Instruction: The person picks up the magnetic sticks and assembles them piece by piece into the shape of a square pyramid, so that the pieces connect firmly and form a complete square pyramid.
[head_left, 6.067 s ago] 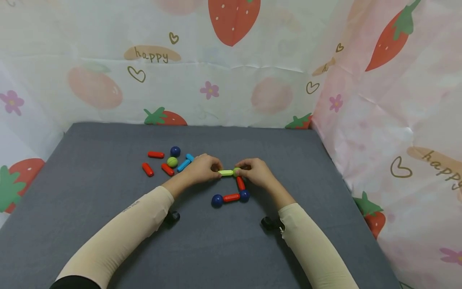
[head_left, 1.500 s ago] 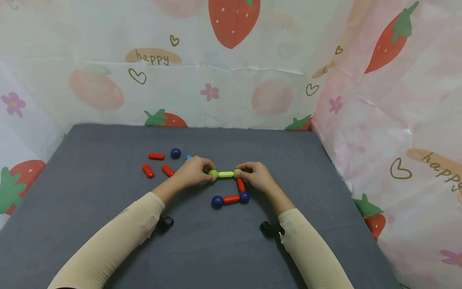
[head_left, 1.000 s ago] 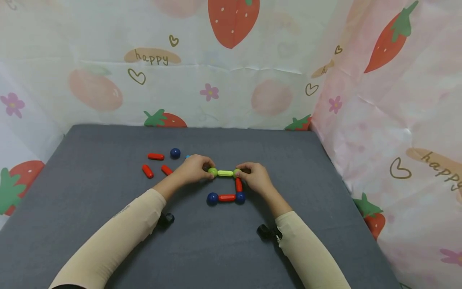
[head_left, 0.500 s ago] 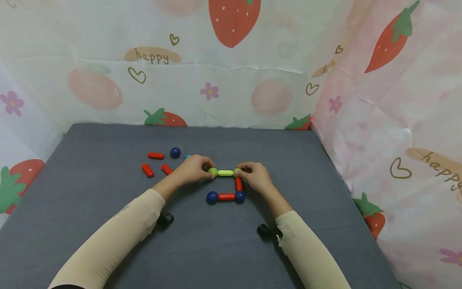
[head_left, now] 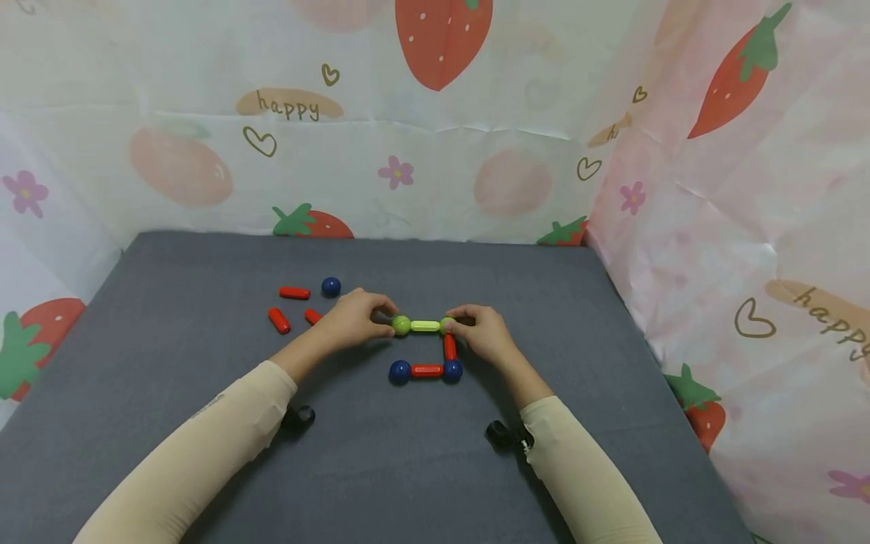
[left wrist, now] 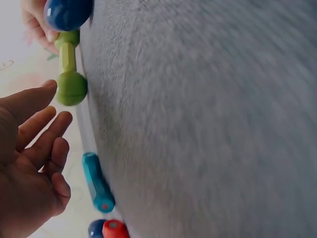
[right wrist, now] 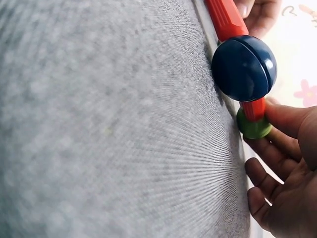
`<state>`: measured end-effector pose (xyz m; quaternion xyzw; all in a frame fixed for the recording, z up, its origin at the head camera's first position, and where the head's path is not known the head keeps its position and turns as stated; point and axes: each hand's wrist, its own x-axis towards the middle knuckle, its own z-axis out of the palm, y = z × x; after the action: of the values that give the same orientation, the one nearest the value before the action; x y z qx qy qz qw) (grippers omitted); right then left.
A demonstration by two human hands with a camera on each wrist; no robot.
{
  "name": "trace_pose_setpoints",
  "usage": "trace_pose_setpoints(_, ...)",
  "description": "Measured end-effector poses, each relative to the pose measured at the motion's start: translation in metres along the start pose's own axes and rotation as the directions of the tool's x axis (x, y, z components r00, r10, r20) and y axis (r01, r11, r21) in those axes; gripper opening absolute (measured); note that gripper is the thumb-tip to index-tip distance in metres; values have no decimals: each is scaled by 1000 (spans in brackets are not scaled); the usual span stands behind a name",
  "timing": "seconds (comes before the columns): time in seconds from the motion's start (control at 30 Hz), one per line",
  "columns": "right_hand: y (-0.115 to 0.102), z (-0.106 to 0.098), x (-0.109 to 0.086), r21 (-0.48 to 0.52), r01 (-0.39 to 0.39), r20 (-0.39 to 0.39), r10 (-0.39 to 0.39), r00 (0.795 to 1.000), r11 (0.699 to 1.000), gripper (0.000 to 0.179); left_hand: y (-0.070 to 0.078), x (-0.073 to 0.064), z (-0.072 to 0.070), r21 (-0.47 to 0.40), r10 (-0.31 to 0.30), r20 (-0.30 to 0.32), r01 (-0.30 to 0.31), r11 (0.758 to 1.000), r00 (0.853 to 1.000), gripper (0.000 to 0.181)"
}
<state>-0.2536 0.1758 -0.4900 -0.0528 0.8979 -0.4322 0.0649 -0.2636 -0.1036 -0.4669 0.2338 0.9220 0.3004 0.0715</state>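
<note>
My left hand is just left of a green ball; in the left wrist view its fingers are spread and relaxed, holding nothing. A light green rod links that ball to a second green ball, which my right hand pinches between thumb and fingers. From this second ball a red rod runs toward me to a blue ball. Another red rod joins it to a blue ball on the left, so the chain makes three sides of a square.
Loose on the grey cloth to the left are several red rods and a dark blue ball. A light blue rod lies beyond my left hand, hidden in the head view. A patterned curtain hangs behind the table.
Since the oldest frame, a green ball has joined the light green rod's left end. My left hand has just let go of it and drawn slightly left. The right hand stays put.
</note>
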Motion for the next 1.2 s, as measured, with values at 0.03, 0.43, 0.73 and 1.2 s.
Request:
trace_pose_setpoints(0.03, 0, 0, 0, 3, -1, 1, 1, 1000, 1000, 27, -1, -2, -2, 0, 1, -1, -1, 1000, 1000, 38)
trace_pose_setpoints(0.43, 3, -2, 0, 3, 11, 7, -11, 1000, 1000, 28, -21, -34, -29, -25, -25, -68, 23, 999, 997, 36)
trace_pose_setpoints(0.73, 3, -1, 0, 28, 1, 13, -1, 1000, 1000, 28, -41, -64, -46, -66, -90, -111, 83, 994, 990, 37)
trace_pose_setpoints(1.2, 4, 0, -1, 22, 4, 8, -4, 1000, 1000, 28, -81, -91, -75, 18, -130, -100, 133, 991, 986, 40)
